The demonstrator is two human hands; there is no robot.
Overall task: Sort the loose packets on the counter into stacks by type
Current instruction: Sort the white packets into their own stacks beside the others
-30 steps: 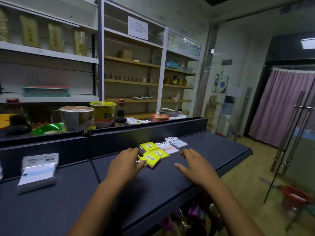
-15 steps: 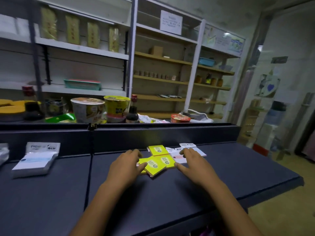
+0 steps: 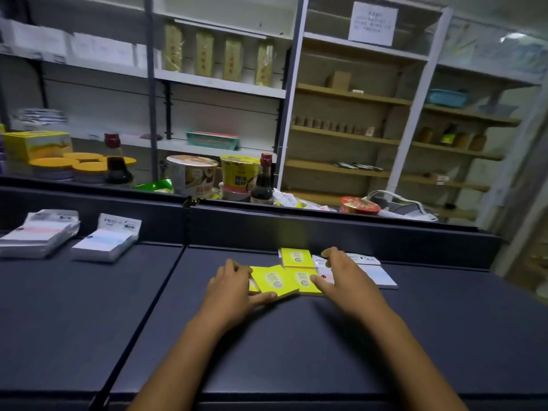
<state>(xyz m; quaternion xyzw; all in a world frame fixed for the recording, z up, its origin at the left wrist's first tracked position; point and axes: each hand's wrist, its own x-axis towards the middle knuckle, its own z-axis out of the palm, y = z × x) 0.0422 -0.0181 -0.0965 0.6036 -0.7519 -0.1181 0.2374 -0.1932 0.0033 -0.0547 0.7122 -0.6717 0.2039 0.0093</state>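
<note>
At the far left of the dark bench [image 3: 296,336], two stacks of white packets [image 3: 40,232] [image 3: 106,237] lie side by side against the raised back edge, well apart from the hands. Toward the middle, the left hand [image 3: 228,289] grips a yellow packet [image 3: 274,280], thumb under its near edge and fingers curled over its far corner. Just beside it lie two more yellow packets [image 3: 296,257] [image 3: 304,280]. The right hand [image 3: 347,280] rests with spread, relaxed fingers over a white packet [image 3: 379,275], thumb touching the nearer yellow one; whether it presses down is hard to tell.
</note>
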